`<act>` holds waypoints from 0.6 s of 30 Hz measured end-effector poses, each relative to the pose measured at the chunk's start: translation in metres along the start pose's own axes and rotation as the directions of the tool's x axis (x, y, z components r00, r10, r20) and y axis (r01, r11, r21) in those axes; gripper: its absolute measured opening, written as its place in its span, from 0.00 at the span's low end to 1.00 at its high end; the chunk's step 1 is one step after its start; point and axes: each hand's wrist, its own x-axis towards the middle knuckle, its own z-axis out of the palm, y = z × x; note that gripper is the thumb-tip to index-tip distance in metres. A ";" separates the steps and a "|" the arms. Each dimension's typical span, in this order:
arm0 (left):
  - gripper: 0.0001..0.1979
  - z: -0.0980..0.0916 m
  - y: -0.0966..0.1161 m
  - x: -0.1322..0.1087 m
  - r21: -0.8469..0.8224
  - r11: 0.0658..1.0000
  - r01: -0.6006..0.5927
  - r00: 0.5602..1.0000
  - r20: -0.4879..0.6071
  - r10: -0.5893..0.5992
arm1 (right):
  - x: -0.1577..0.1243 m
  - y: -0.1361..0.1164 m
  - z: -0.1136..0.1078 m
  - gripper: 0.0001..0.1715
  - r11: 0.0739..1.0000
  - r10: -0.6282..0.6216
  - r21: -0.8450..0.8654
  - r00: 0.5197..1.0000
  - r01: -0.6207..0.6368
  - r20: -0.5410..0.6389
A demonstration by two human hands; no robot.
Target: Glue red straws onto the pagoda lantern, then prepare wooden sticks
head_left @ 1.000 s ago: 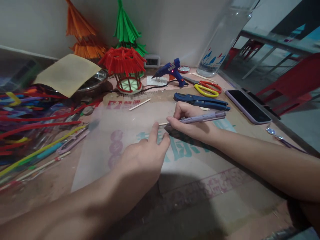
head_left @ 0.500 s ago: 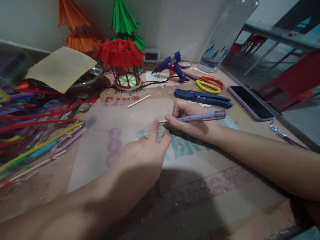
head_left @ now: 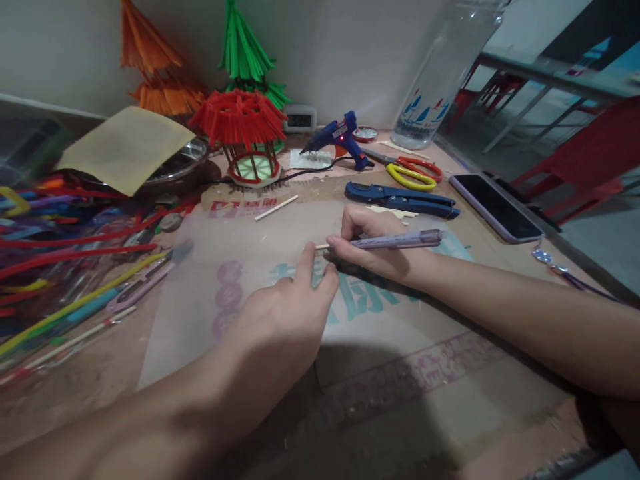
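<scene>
My right hand (head_left: 373, 243) is closed round a light purple pen (head_left: 400, 240), its tip hidden behind the fingers and pointing left. A short pale wooden stick (head_left: 323, 247) shows between my two hands on a translucent sheet (head_left: 200, 267). My left hand (head_left: 285, 313) rests on that sheet, index finger reaching to the stick's left end and thumb spread apart from it. The other left fingers are mostly hidden. Another pale stick (head_left: 277, 208) lies farther off on the sheet. Behind my right hand lie a dark blue cutter (head_left: 400, 198) and some pale wooden pieces (head_left: 393, 212).
Pipe cleaners (head_left: 75, 293) crowd the left side. At the back stand a red-roofed model (head_left: 245, 133), a blue glue gun (head_left: 345, 137), scissors (head_left: 413, 175) and a clear bottle (head_left: 435, 80). A phone (head_left: 497, 207) lies right, above my forearm. Cardboard (head_left: 390, 427) lies beneath the sheet.
The view has shifted slightly. My right hand still has the pen, and my left index finger stays at the stick; neither hand has clearly moved over the sheet.
</scene>
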 end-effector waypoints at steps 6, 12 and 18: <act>0.30 -0.001 0.003 0.000 0.107 0.994 -0.021 0.999 -0.036 0.025 | -0.001 0.000 -0.001 0.18 1.000 0.003 0.007 1.000 -0.003 0.019; 0.29 0.001 0.002 0.000 0.138 0.990 -0.039 0.997 -0.058 0.048 | -0.002 0.002 0.001 0.19 1.000 -0.012 0.024 1.000 0.012 0.003; 0.30 0.000 0.004 0.000 0.120 0.993 -0.023 0.999 -0.025 0.026 | -0.001 0.003 0.001 0.19 1.000 -0.014 0.005 1.000 0.014 0.012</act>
